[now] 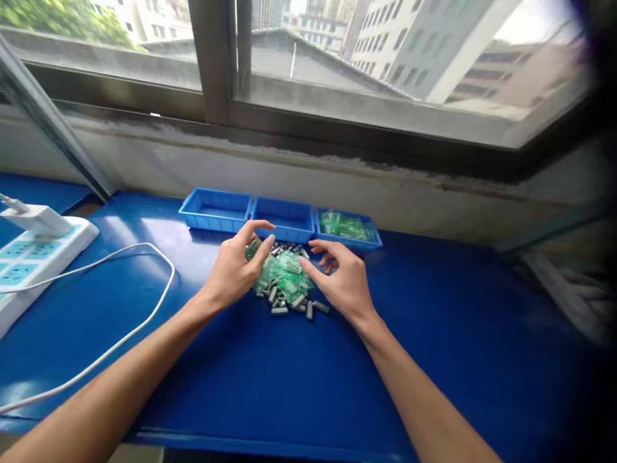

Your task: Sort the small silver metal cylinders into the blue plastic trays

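Note:
A heap of clear green plastic pieces (288, 267) lies on the blue table, mixed with small dark grey metallic blocks (279, 311) that spill out at its near edge. At the heap's left side is my left hand (240, 260), its thumb and fingers apart, with some green pieces behind them. My right hand (343, 278) hovers at the right side, fingers curved and parted, nothing visible between them. Behind the heap stand three blue trays in a row. The right tray (354, 244) holds green pieces; the left tray (193, 215) and middle tray (283, 230) show bare bottoms.
A white power strip (81, 239) with a plugged-in adapter (36, 220) sits at the left. Its white cable (161, 292) loops across the table (289, 386). A metal post (58, 122) rises at the back left, and a window frame (308, 125) runs above the back wall.

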Demonstrator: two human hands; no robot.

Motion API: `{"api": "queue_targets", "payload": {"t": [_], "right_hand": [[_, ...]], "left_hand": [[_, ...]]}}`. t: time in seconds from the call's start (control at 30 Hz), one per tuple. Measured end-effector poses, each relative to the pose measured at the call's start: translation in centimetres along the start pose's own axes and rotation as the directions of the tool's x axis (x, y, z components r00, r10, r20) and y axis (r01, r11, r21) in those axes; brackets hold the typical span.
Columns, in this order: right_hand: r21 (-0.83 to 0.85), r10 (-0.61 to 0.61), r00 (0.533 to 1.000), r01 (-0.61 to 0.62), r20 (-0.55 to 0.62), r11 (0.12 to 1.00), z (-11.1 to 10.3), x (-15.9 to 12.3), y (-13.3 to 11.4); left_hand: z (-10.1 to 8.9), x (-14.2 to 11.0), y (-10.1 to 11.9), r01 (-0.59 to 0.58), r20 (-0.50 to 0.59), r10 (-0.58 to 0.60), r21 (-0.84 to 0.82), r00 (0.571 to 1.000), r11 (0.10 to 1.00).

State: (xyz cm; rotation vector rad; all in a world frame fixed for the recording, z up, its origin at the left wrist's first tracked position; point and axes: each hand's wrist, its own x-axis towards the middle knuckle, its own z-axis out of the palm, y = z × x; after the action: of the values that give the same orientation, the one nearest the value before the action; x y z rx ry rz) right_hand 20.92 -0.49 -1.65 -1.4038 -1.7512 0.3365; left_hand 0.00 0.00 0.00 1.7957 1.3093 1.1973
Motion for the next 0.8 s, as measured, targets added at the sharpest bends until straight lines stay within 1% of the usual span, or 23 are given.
{"api": "queue_targets", "payload": {"t": [0.07, 0.13, 0.17, 0.23, 0.27, 0.3, 0.4, 0.5, 0.57, 0.63, 0.73, 0.8], "right_hand": [[0.071, 0.013, 1.000, -0.013, 0.000, 0.997, -0.5, -0.1, -0.7], [0.174, 0.046, 0.997, -0.056, 0.065, 0.983, -0.8, -0.3, -1.3], [0.249, 0.067, 0.988, -0.101, 0.142, 0.963, -0.9, -0.3, -1.5], [0.367, 0.097, 0.950, -0.207, 0.296, 0.907, -0.8, -0.4, -1.7], [0.401, 0.110, 0.932, -0.253, 0.347, 0.880, -0.7, -0.4, -1.8], [0.427, 0.125, 0.919, -0.291, 0.374, 0.856, -0.6, -0.3, -1.7], [0.500, 0.184, 0.909, -0.365, 0.375, 0.785, -0.5, 0.0, -1.4], [0.549, 0.193, 0.894, -0.405, 0.403, 0.731, -0.8, 0.2, -1.0], [0.554, 0.173, 0.882, -0.417, 0.438, 0.721, -1.0, 0.3, -0.9], [0.556, 0.155, 0.877, -0.416, 0.455, 0.720, -1.1, 0.2, -0.8], [0.561, 0.139, 0.889, -0.389, 0.436, 0.730, -0.8, 0.0, -0.9], [0.566, 0.127, 0.903, -0.362, 0.410, 0.741, -0.6, -0.1, -0.9]], "left_hand": [[0.3, -0.1, -0.1, 0.066, 0.008, -0.066, -0.051, 0.998, 0.997], [0.5, -0.2, -0.2, 0.110, 0.042, -0.106, -0.122, 0.993, 0.986], [0.6, -0.3, -0.2, 0.126, 0.070, -0.116, -0.168, 0.991, 0.978], [0.7, -0.5, -0.2, 0.145, 0.142, -0.110, -0.267, 0.984, 0.953], [0.7, -0.6, -0.1, 0.150, 0.176, -0.097, -0.313, 0.980, 0.938], [0.6, -0.7, 0.0, 0.154, 0.208, -0.083, -0.350, 0.975, 0.924], [0.4, -0.7, 0.1, 0.165, 0.264, -0.054, -0.417, 0.963, 0.894], [0.1, -0.5, -0.1, 0.189, 0.307, -0.034, -0.492, 0.951, 0.850], [0.0, -0.4, -0.3, 0.200, 0.329, -0.018, -0.530, 0.944, 0.824], [0.0, -0.4, -0.5, 0.201, 0.338, -0.012, -0.530, 0.941, 0.824], [0.1, -0.4, -0.8, 0.185, 0.335, -0.011, -0.492, 0.942, 0.851], [0.4, -0.6, -0.9, 0.137, 0.303, 0.006, -0.448, 0.953, 0.883]]}}
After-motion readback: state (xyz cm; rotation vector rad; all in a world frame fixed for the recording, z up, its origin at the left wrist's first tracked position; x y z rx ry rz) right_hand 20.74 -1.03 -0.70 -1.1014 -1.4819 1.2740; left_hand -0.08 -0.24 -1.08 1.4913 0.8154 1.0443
